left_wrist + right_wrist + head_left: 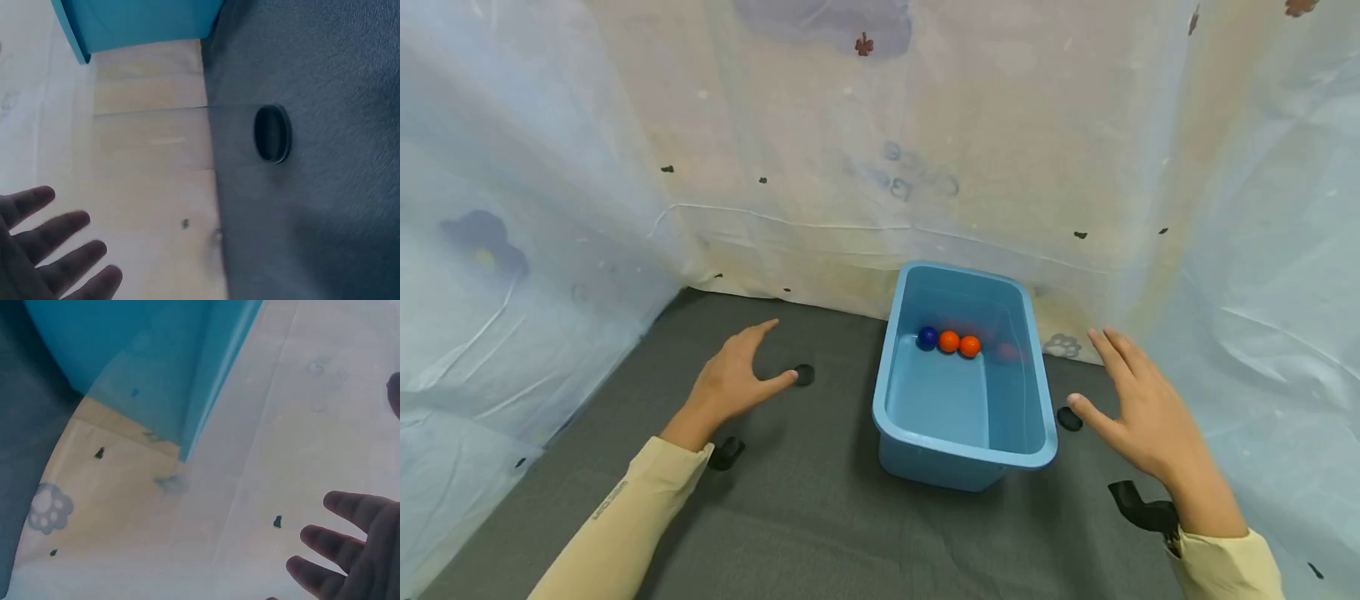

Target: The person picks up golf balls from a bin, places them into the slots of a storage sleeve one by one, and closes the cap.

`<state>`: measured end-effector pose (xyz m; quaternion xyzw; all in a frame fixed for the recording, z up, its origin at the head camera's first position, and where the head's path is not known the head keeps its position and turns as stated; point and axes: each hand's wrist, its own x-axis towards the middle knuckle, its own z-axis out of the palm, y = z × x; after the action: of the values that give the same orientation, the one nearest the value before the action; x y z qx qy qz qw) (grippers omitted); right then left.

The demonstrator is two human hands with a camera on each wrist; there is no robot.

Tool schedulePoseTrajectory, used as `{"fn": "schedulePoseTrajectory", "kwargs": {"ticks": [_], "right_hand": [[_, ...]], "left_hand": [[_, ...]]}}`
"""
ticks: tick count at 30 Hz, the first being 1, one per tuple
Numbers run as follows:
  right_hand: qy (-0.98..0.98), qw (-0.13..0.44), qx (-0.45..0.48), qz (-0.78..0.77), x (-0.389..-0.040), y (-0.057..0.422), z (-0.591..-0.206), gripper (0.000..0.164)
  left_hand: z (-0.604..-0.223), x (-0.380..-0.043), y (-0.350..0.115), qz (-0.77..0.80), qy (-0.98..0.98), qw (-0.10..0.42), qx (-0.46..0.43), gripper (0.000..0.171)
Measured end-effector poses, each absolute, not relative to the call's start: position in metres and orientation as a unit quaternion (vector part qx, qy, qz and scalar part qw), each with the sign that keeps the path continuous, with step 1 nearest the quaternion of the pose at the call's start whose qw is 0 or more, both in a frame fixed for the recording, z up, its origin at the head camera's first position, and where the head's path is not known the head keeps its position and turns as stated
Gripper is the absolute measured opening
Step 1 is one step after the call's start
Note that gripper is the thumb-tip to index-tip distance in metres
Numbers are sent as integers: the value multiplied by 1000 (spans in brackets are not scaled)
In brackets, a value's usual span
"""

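A light blue plastic bin (pixel 936 454) stands on the dark grey cloth. Inside it, one dark blue ball (pixel 928 338) and two orange balls, the middle one (pixel 949 342) and the right one (pixel 970 346), lie in a row near the far wall. To the left of the bin, my left hand (pixel 730 385) is held with fingers extended and thumb apart, holding nothing. My right hand (pixel 1150 425) is on the bin's other side, fingers spread and nothing in it. Both wrist views show the spread fingers apart from the bin (pixel 144 22).
A small round black piece (pixel 804 375) lies by my left thumb, and another black piece (pixel 1069 418) sits just right of the bin. Pale patterned sheeting (pixel 850 167) rises behind and at both sides. Grey cloth (pixel 820 525) covers the surface.
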<state>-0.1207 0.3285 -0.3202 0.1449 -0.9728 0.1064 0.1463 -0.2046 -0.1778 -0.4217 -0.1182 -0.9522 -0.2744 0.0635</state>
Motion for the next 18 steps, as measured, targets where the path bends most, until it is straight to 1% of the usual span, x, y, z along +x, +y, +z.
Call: {"fn": "schedulePoseTrajectory", "kwargs": {"ticks": [6, 12, 18], "right_hand": [[-968, 146, 159, 130, -130, 318, -308, 83], [-956, 158, 188, 159, -137, 308, -297, 77], [-942, 167, 211, 201, -144, 297, -285, 72]], "left_hand": [[-438, -217, -178, -350, -929, 45, -112, 86], [-450, -230, -175, -428, -898, 25, -101, 85], [-463, -241, -171, -464, -880, 20, -93, 84]]}}
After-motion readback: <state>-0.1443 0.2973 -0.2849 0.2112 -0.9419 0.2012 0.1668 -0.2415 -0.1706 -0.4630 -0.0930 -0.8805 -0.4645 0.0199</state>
